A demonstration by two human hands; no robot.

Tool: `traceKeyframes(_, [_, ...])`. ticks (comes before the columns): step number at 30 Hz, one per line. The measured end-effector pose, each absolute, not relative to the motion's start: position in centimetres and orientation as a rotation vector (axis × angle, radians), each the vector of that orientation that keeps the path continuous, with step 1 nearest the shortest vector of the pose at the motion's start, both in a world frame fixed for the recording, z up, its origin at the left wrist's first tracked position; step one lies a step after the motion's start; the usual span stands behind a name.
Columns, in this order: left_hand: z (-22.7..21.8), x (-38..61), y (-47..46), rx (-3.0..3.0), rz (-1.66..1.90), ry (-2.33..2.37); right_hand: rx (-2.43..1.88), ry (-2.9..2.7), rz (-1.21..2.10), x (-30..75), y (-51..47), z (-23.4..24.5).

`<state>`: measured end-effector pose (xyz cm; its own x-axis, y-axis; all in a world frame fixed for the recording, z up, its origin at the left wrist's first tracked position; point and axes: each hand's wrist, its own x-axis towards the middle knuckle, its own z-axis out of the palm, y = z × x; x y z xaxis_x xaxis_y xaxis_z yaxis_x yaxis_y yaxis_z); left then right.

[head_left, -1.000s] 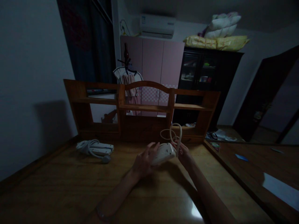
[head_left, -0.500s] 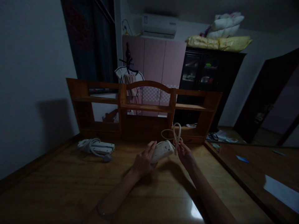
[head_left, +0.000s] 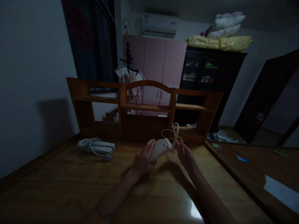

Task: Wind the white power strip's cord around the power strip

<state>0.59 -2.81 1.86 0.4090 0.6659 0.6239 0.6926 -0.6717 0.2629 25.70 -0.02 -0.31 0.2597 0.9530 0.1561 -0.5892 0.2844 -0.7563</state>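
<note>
Fingers of the left hand (head_left: 141, 160) wrap a white power strip (head_left: 161, 147), held just above the table (head_left: 70, 186); the right hand (head_left: 185, 154) pinches its looped cord (head_left: 175, 133). Close behind stands a wooden shelf unit (head_left: 147, 107). A second power strip (head_left: 102, 146), its cord bundled, lies well apart to the left.

Power strip (head_left: 160, 148) between both hands above desk (head_left: 70, 186); 2nd strip (head_left: 98, 147) left; shelf (head_left: 144, 107) behind.

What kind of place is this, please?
Probably a bedroom at home, dimly lit: a pink wardrobe, a wall air conditioner above it, and folded bedding piled on a dark glass-door cabinet.
</note>
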Motion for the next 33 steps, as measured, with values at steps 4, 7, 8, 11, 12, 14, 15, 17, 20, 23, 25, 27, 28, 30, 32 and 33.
traceKeyframes(4, [1.8, 0.6, -2.8, -2.589, -1.137, -1.314, -0.617, -0.696, 1.192, 25.9, -0.1, -0.3])
traceKeyframes(7, [1.7, 0.7, -2.7, -2.564, -1.157, -1.328, -0.606, -0.696, 1.195, 25.8, -0.2, -0.3])
traceKeyframes(8, [1.6, 0.7, -2.7, -2.551, -1.163, -1.337, -0.603, -0.698, 1.194, 25.8, -0.2, -0.4])
traceKeyframes(11, [1.5, 0.9, -2.6, -2.507, -1.162, -1.398, -0.591, -0.678, 1.206, 25.7, -0.2, -0.4])
traceKeyframes(12, [1.5, 0.9, -2.6, -2.495, -1.162, -1.423, -0.587, -0.667, 1.215, 25.6, -0.2, -0.4])
traceKeyframes(14, [1.5, 0.9, -2.5, -2.477, -1.175, -1.461, -0.578, -0.656, 1.234, 25.6, -0.2, -0.4])
traceKeyframes(15, [1.5, 0.9, -2.5, -2.472, -1.188, -1.473, -0.577, -0.661, 1.237, 25.6, -0.2, -0.4])
traceKeyframes(17, [1.5, 0.9, -2.4, -2.464, -1.211, -1.491, -0.573, -0.667, 1.234, 25.6, -0.3, -0.4])
traceKeyframes(20, [1.6, 0.8, -2.4, -2.456, -1.229, -1.514, -0.567, -0.633, 1.260, 25.6, -0.5, -0.2])
traceKeyframes(23, [1.6, 0.8, -2.3, -2.461, -1.253, -1.512, -0.534, -0.570, 1.311, 25.6, -0.6, 0.1])
traceKeyframes(25, [1.5, 0.8, -2.3, -2.464, -1.264, -1.510, -0.500, -0.531, 1.321, 25.5, -0.6, 0.3])
traceKeyframes(27, [1.4, 0.9, -2.3, -2.454, -1.281, -1.519, -0.477, -0.497, 1.331, 25.4, -0.7, 0.5])
traceKeyframes(28, [1.3, 0.9, -2.2, -2.445, -1.294, -1.526, -0.470, -0.481, 1.339, 25.3, -0.8, 0.6])
traceKeyframes(30, [1.2, 1.0, -2.2, -2.420, -1.333, -1.539, -0.457, -0.451, 1.363, 25.3, -1.0, 0.8])
traceKeyframes(32, [1.0, 1.0, -2.0, -2.393, -1.376, -1.554, -0.431, -0.430, 1.394, 25.3, -1.3, 1.1])
traceKeyframes(33, [0.9, 1.0, -1.9, -2.380, -1.397, -1.563, -0.410, -0.422, 1.407, 25.3, -1.5, 1.3])
